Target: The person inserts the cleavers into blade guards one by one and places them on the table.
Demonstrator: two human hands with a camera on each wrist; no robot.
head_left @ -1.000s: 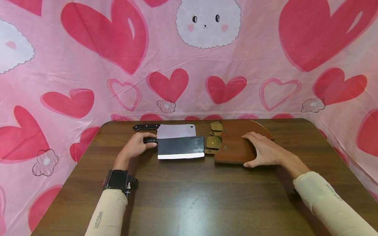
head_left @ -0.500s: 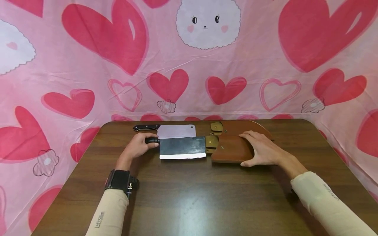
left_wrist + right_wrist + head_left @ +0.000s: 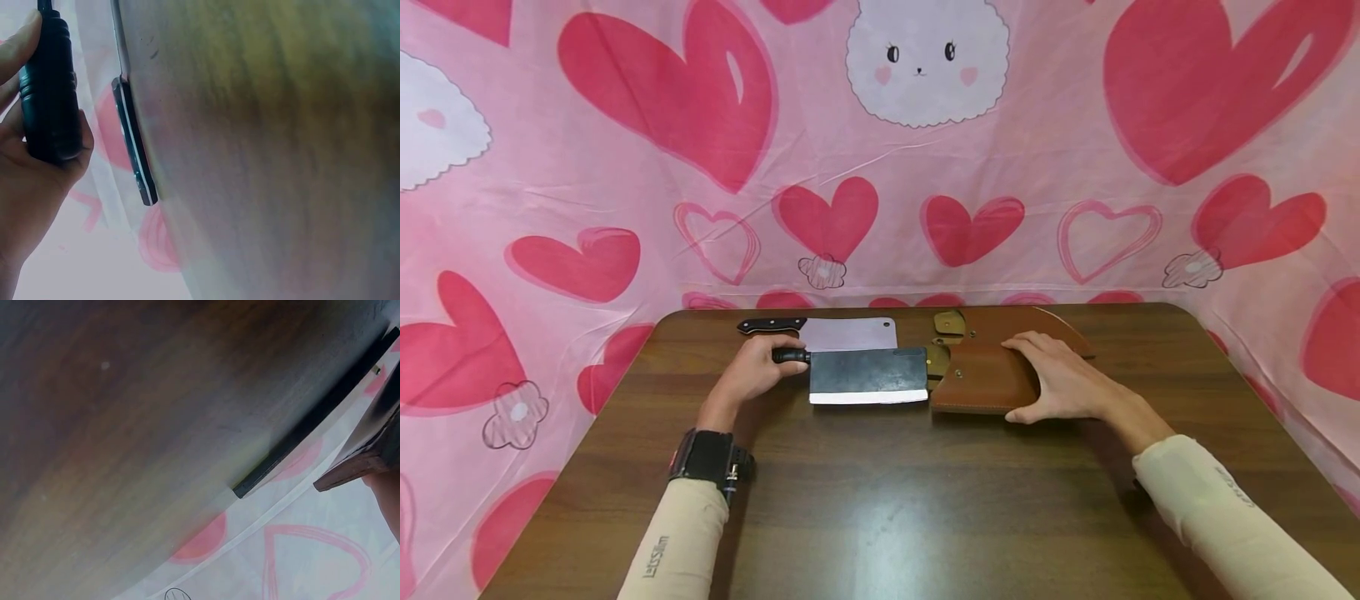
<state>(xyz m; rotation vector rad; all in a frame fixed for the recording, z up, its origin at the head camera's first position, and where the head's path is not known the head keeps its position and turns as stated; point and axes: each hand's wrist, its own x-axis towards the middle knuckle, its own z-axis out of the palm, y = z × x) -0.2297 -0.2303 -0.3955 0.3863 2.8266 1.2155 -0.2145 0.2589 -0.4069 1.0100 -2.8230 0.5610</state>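
Note:
My left hand [image 3: 754, 369] grips the black handle [image 3: 50, 94] of a cleaver [image 3: 868, 372] with a dark blade and a bright lower edge. The blade points right, its end overlapping the olive strap flap [image 3: 937, 362] of a brown leather sheath [image 3: 981, 385]. My right hand [image 3: 1067, 383] holds that sheath from its right end, thumb at the near edge and fingers over the far side. In the right wrist view, the held sheath [image 3: 356, 465] shows edge-on, raised off the table; most of the hand is out of frame there.
A second cleaver [image 3: 850, 333], with a riveted black handle [image 3: 134, 140] and pale blade, lies behind the held one. Another brown sheath [image 3: 1007, 323] lies behind the held sheath. The wooden table [image 3: 880, 500] ends at a pink heart-patterned cloth [image 3: 895, 233].
The held cleaver has moved slightly right and the held sheath slightly left. The gap between them has closed, and the blade's end now covers part of the strap flap.

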